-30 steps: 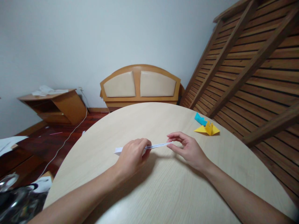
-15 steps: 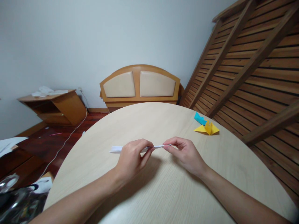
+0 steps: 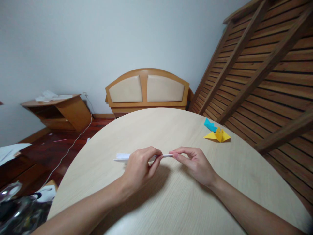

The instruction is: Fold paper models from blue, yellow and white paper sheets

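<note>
A narrow strip of folded white paper (image 3: 123, 157) is stretched level between my two hands, just over the round table (image 3: 156, 127). My left hand (image 3: 141, 164) pinches it near its middle between thumb and fingers, and the wider end sticks out to the left behind that hand. At the thin right end, thumb and fingertips of my right hand (image 3: 193, 163) are closed on the paper. A short length shows between the two pinches. The part under my left hand is hidden.
A yellow origami piece (image 3: 220, 135) and a blue origami piece (image 3: 210, 125) lie near the table's far right edge. Wooden slats (image 3: 259, 71) lean along the right. A headboard (image 3: 146, 88) stands beyond the table, and a low cabinet (image 3: 70, 112) stands at the left.
My right hand has shifted its pinch slightly along the paper's right end. My left hand stays about where it was, still pinching, and the paper looks straighter.
</note>
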The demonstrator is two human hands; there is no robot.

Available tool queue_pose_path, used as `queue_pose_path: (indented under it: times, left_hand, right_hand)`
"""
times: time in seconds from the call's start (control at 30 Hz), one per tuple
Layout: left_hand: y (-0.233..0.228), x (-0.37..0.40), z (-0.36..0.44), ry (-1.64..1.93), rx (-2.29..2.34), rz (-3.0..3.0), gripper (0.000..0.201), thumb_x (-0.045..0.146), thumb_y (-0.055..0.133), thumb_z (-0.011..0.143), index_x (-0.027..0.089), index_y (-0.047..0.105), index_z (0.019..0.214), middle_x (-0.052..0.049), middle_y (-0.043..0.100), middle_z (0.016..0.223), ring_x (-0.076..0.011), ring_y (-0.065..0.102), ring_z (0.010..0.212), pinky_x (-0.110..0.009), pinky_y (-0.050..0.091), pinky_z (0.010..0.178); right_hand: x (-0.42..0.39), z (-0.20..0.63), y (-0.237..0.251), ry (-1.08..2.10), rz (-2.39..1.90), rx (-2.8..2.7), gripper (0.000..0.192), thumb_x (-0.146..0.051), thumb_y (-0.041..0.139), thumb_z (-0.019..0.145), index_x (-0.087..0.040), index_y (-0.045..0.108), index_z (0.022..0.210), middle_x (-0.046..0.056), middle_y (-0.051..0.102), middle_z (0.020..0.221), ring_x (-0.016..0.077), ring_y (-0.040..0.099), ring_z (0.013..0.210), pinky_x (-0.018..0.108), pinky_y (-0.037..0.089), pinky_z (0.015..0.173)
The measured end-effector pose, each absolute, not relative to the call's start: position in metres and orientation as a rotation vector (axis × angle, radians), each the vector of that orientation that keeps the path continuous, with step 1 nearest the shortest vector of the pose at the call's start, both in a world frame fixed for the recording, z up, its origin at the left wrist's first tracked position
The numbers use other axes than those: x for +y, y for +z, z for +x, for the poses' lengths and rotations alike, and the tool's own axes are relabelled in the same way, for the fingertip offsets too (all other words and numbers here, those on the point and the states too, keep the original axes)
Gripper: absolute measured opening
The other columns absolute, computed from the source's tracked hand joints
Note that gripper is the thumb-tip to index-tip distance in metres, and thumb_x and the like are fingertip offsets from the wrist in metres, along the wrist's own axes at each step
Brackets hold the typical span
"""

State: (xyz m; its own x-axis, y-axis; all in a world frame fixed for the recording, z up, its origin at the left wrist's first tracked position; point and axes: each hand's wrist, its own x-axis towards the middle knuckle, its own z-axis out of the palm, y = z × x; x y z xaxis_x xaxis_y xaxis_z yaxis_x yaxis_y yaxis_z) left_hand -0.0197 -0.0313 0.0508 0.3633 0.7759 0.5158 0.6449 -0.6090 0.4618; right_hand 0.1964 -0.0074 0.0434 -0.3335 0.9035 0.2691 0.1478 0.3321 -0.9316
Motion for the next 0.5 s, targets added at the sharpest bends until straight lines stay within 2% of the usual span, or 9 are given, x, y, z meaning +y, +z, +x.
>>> queue_pose_path:
  times: [0.23, 0.43, 0.5]
  left_hand:
    - [0.0504, -0.0352, -0.0174, 1.058, 1.207, 2.546, 0.016, 0.021, 0.054, 0.097, 0.019, 0.069, 0.092, -0.002, 0.074, 0.081, -0.0161, 0.067, 0.068, -0.028, 0.047, 0.064]
    - [0.0515, -0.0334, -0.0187, 0.968, 1.297, 2.496, 0.018, 0.025, 0.054, 0.099, 0.02, 0.071, 0.097, -0.002, 0.077, 0.085, -0.0166, 0.07, 0.069, -0.028, 0.049, 0.063]
    - [0.0489, -0.0318, -0.0185, 0.953, 1.325, 2.494, 0.017, 0.023, 0.054, 0.098, 0.02, 0.072, 0.097, -0.001, 0.077, 0.085, -0.0172, 0.07, 0.069, -0.027, 0.049, 0.062]
  right_hand:
    - [-0.0141, 0.1903, 0.0456, 0.941, -1.017, -1.871, 0.015, -0.035, 0.075, 0.083, -0.023, 0.076, 0.091, 0.003, 0.078, 0.093, 0.0199, 0.07, 0.089, 0.032, 0.052, 0.084]
    - [-0.0118, 0.1972, 0.0466, 0.901, -1.034, -1.875, 0.017, -0.037, 0.07, 0.088, -0.022, 0.076, 0.083, 0.003, 0.076, 0.084, 0.0183, 0.069, 0.079, 0.026, 0.05, 0.064]
    - [-0.0107, 0.1994, 0.0474, 0.887, -1.042, -1.896, 0.015, -0.035, 0.069, 0.088, -0.022, 0.076, 0.084, 0.003, 0.075, 0.086, 0.0185, 0.068, 0.08, 0.026, 0.05, 0.063]
